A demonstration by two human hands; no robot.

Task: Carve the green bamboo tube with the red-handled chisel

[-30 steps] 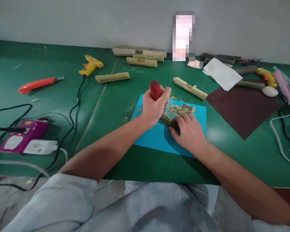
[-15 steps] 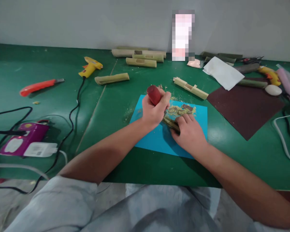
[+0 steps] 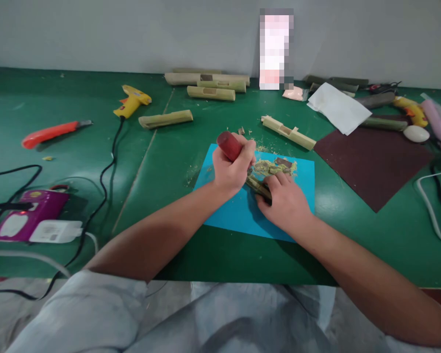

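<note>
My left hand is wrapped round the thick red handle of a carving tool, its blade end mostly hidden behind my fingers. The tool's lower end meets one end of a short bamboo piece. My right hand grips that bamboo from the other end and presses it down on a blue sheet. Just beyond my fingers lies a heap of pale shavings with a small brown square on it.
Bamboo tubes with cut openings lie at the back. To the left are a yellow glue gun, a red-handled knife and a purple power strip with cables. A brown sheet and white paper lie to the right.
My view has shifted slightly, so the tabletop things on the left appear a little further left. Both hands keep their grip, with only a small movement of the red-handled tool visible.
</note>
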